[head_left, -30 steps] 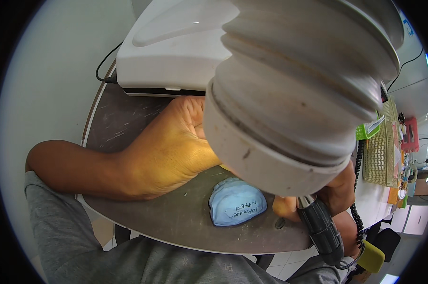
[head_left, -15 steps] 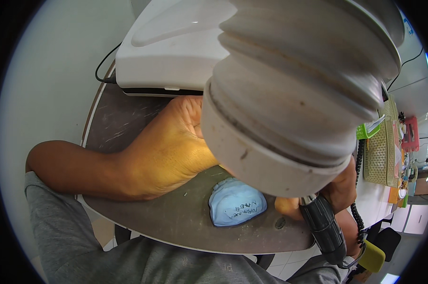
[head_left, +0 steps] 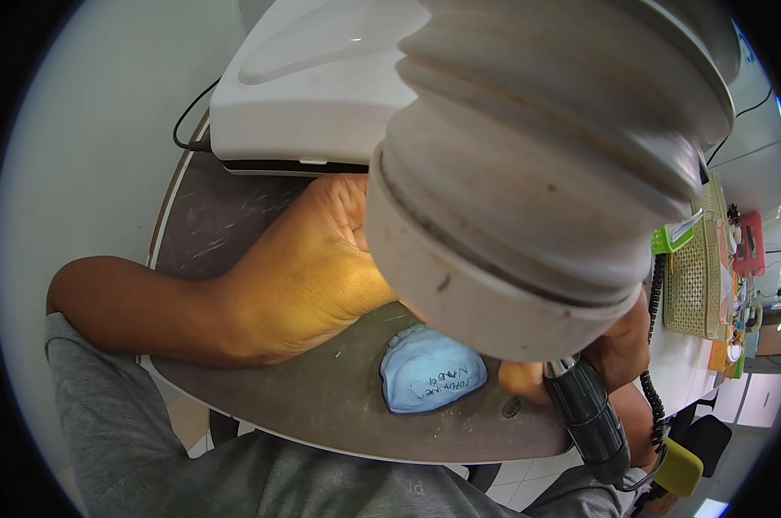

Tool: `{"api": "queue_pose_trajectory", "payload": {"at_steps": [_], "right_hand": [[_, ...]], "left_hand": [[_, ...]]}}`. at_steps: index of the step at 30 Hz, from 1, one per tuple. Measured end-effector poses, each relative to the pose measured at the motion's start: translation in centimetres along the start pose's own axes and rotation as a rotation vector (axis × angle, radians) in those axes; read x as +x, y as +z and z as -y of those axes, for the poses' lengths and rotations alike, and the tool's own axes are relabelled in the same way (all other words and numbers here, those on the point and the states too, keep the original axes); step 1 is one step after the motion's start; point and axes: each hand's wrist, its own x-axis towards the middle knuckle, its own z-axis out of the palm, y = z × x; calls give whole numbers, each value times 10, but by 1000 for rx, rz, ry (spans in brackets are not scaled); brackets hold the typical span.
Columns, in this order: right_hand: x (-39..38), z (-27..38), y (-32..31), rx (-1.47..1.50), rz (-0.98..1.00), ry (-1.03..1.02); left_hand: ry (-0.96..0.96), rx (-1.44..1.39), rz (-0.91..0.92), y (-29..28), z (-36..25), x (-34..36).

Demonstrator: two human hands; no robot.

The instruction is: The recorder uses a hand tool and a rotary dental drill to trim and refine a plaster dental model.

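Room: pale walls, with a dark, scratched table (head_left: 226, 207) whose front edge curves below both hands; a white machine (head_left: 313, 112) stands beyond the left hand, and a woven basket (head_left: 686, 289) sits off to the right of the right hand.
Head view, ribbed duct: a wide grey hose (head_left: 537, 186) hangs over the space between the hands and covers whatever lies beneath its mouth.
Left hand: the hand (head_left: 317, 255) reaches in under the hose with its wrist bent; its fingers are hidden, so I cannot tell whether they are spread or pinching something.
Right hand: this hand (head_left: 619, 345) is curled around a black handpiece (head_left: 587, 419), gripping close to the metal nose; the working tip is out of sight.
Blue cast: the model (head_left: 432, 371) lies on the table between the hands, nearer the right fingertips and below the left wrist, apart from both.
Slip risk: a hidden tip could nick the left fingers if the right grip rolled, since the hose blocks the view.
Knock risk: a dropping right hand could bump the cast toward the front edge.
Snag risk: the coiled cord (head_left: 652, 397) beside the right hand might catch and jerk the handpiece.
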Motion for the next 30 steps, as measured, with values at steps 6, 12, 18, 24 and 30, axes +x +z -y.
{"api": "queue_pose_trajectory", "payload": {"at_steps": [6, 12, 18, 24, 30], "right_hand": [[-3, -6, -3, -8, 59, -78], [-7, -3, -1, -78, -33, 17], [-5, 5, -3, -37, -8, 88], [-4, 2, -4, -3, 41, 33], [-6, -2, -8, 12, 109, 7]], "left_hand": [[-139, 2, -81, 5, -4, 0], [-148, 49, -113, 8, -11, -1], [-95, 42, -104, 12, -12, 0], [-109, 54, -78, 6, -5, 0], [-120, 53, -110, 7, -3, 1]]}}
